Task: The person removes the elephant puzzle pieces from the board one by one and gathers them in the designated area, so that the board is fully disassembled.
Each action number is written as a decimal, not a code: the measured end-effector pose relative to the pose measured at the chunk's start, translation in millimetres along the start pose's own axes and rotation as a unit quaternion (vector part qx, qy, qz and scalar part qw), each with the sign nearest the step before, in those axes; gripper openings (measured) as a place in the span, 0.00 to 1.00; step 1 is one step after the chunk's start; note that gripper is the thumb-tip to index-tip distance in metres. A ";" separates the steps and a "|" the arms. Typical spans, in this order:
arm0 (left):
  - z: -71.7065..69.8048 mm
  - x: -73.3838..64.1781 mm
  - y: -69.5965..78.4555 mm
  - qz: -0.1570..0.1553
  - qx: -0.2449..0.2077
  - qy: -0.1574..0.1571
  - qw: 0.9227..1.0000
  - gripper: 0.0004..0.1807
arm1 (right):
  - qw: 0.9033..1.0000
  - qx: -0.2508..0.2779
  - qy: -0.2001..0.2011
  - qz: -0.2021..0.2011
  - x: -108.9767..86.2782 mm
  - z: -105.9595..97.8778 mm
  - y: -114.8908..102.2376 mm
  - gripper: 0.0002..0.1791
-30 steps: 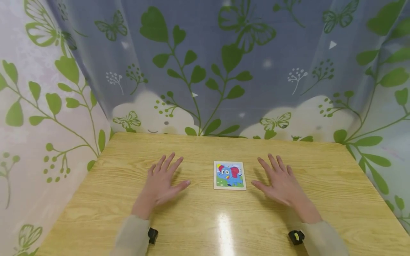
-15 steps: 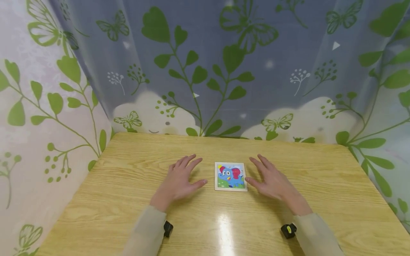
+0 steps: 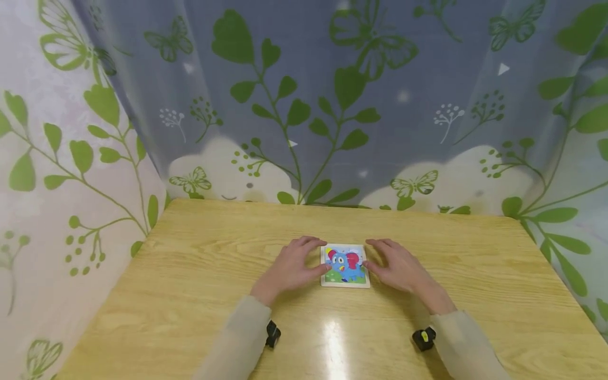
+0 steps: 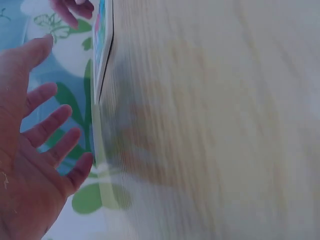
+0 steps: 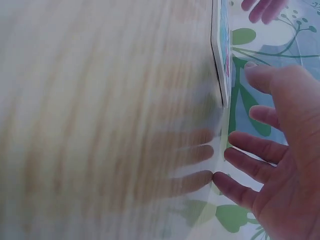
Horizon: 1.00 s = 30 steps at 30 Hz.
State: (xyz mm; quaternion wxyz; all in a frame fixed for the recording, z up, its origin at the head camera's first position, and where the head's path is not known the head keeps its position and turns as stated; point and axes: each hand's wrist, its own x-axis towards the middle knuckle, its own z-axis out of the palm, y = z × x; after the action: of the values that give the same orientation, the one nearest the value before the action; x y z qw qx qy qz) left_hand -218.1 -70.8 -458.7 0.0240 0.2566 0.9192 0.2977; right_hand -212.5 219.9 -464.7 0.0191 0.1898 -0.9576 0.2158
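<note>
A flat square picture puzzle (image 3: 345, 275) with a pale wooden border and a blue, red-eared elephant lies on the table. At its left edge is my left hand (image 3: 295, 265), fingers spread and relaxed, the thumb overlapping the border in the head view. My right hand (image 3: 398, 267) mirrors it on the other side, thumb tip right at the right border. In the left wrist view the left palm (image 4: 35, 175) shows loosely extended fingers with nothing between them. The right wrist view likewise shows the right fingers (image 5: 250, 167) apart, beside the thin edge of the puzzle (image 5: 220, 60).
The light wooden table (image 3: 190, 274) runs back to a blue curtain (image 3: 304, 95) with green leaves and butterflies. More printed cloth (image 3: 47, 158) hangs along the left and right sides. Each wrist bears a small black device (image 3: 424, 339).
Both hands have moved inward towards the puzzle, the left one farther, and now flank it closely. The puzzle stays in place on the table.
</note>
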 end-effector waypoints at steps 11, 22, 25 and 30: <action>13.1 14.2 13.9 -0.009 0.032 -0.026 0.999 0.28 | 0.998 0.056 0.004 -0.028 13.3 1.2 -2.3 0.25; 21.5 22.2 17.4 -0.023 0.058 -0.055 0.997 0.30 | 0.997 0.073 -0.015 -0.032 20.5 4.0 5.4 0.21; 22.5 23.4 17.5 -0.029 0.066 -0.055 0.996 0.31 | 0.997 0.068 -0.023 -0.029 22.0 5.1 5.7 0.21; 23.1 25.1 17.8 -0.032 0.076 -0.052 0.995 0.32 | 0.997 0.065 -0.028 -0.012 23.7 7.7 4.2 0.21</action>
State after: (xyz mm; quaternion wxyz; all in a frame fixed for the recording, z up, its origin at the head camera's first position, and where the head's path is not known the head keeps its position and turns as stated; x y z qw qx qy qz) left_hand -227.1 -34.0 -465.0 0.0620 0.2431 0.9445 0.2123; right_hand -235.7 211.7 -470.6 -0.0173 0.2077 -0.9394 0.2721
